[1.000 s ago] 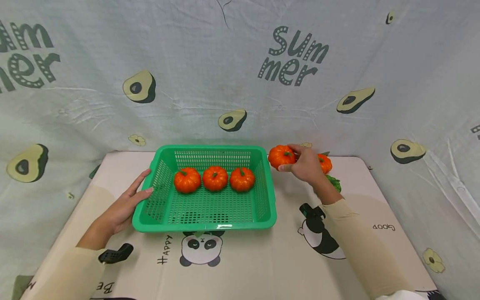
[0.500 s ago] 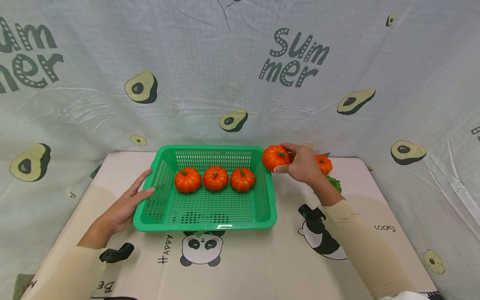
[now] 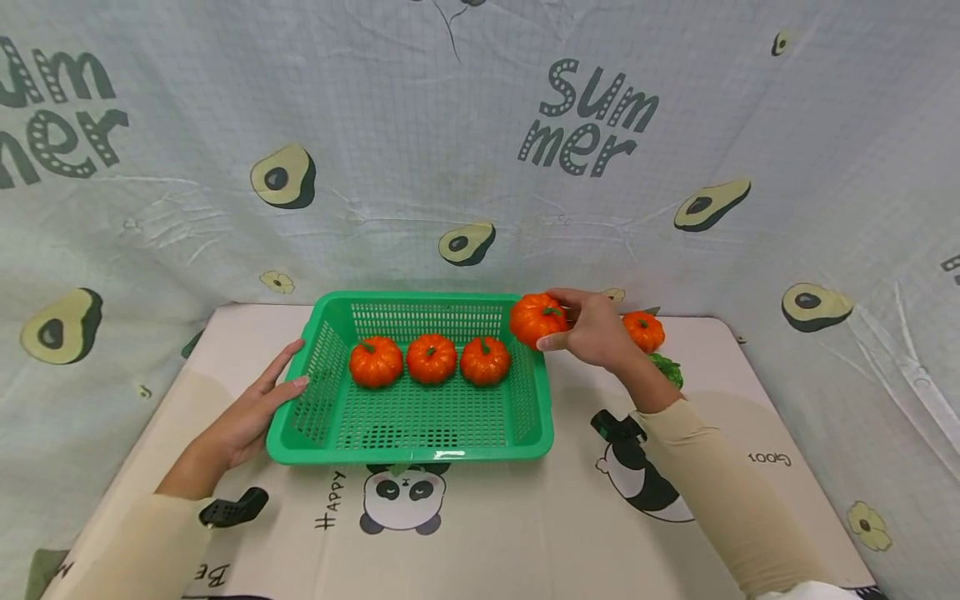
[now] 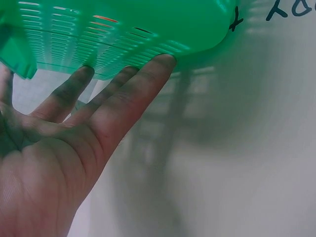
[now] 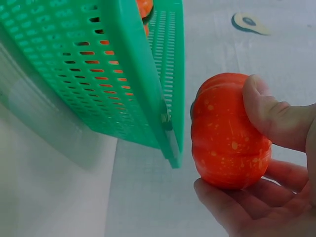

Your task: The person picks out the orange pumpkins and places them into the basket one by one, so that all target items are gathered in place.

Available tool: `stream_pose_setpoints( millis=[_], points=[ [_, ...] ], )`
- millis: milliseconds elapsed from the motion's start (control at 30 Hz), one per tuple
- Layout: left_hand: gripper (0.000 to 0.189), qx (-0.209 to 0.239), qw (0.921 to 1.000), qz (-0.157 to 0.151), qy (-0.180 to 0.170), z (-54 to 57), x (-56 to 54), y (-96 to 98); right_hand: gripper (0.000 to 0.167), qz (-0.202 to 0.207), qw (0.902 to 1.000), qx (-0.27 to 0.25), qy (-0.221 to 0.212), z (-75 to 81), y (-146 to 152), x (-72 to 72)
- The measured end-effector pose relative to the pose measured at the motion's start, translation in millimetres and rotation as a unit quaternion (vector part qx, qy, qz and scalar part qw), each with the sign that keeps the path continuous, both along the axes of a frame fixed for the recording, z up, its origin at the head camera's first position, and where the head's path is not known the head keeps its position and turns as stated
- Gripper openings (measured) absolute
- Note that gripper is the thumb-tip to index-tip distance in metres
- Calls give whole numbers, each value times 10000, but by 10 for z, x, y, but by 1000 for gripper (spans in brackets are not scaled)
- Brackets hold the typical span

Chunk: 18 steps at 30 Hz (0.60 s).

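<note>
In the head view my right hand grips a small orange pumpkin, which overlaps the right rim of the green plastic basket. From the right wrist view, the thumb lies on one side of this pumpkin and the fingers on the other. Three similar pumpkins stand in a row inside the basket: a left one, a middle one and a right one. My left hand touches the basket's left side, its straight fingers against the slotted wall.
Right of the basket, another orange pumpkin and a green leafy piece lie partly hidden behind the right forearm. The table carries panda prints. A hanging cloth with avocado prints closes off the back and sides.
My right hand has moved left with the pumpkin, from beside the basket to over its right rim. My left hand has stayed on the basket's left side.
</note>
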State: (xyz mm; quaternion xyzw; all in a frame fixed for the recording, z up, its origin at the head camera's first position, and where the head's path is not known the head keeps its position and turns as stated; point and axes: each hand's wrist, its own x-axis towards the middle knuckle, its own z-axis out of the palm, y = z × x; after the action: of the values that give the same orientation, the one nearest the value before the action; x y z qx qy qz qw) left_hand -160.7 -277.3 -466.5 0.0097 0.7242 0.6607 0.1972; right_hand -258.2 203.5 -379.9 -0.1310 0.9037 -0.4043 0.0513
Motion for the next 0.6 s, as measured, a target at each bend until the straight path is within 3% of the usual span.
stream_pose_setpoints(
  millis=[233,600],
  points=[
    [72,126,9999,-28,12,-15,6,-6,77,353,9992,-205,8,28,-69,7],
    [71,137,9999,-2,-20,-19,7,-19,78,1244,9913,-373,-212,56,-231,-26]
  ],
)
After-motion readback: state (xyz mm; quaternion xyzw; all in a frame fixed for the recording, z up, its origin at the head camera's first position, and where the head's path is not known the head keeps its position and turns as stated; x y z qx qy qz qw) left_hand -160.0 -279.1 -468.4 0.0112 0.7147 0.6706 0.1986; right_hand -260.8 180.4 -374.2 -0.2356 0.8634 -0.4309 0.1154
